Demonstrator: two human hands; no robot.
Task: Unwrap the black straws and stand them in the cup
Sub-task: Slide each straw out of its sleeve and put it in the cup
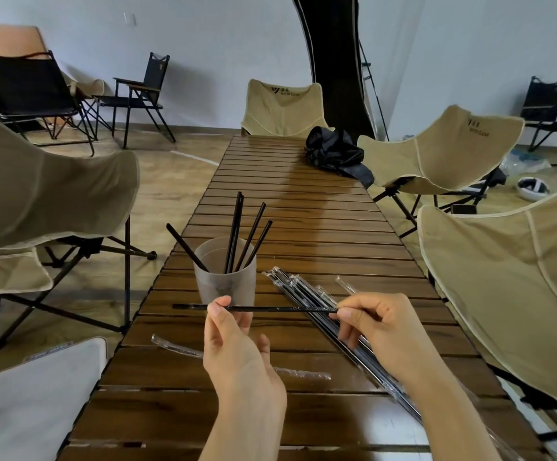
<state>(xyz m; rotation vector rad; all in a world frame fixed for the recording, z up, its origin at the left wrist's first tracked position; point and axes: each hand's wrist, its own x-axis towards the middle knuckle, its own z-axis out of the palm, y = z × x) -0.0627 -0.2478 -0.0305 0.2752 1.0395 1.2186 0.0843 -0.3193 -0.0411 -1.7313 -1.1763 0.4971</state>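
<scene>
Head view: a person has one black straw [270,308] held level just in front of the cup [225,284], across its lower wall, so the step in hand looks like stripping the wrapper off this straw. The left hand [237,341] pinches it between thumb and forefinger directly in front of the cup, with a short bare end poking out to the cup's left; the right hand [383,327], well to the cup's right, pinches the other end with curled fingers. That right stretch glints as if film clings to it, though I cannot tell exactly where the wrapper ends. Both forearms reach in from the near edge of the slatted table [303,211]; the hands are apart, joined only by the straw, palms turned partly inward.

Several unwrapped straws [235,227] already lean inside the cup, fanned out above its rim; a bundle of wrapped straws [298,294] lies just right of the cup, running back toward the person under the right hand; spent clear wrappers [177,347] lie nearer than the cup. The task seems roughly mid-way.

Next, I judge, the right hand must draw the film clear while the left holds firm; then the left tips the straw upright and drops it over the rim without knocking the light cup.
</scene>
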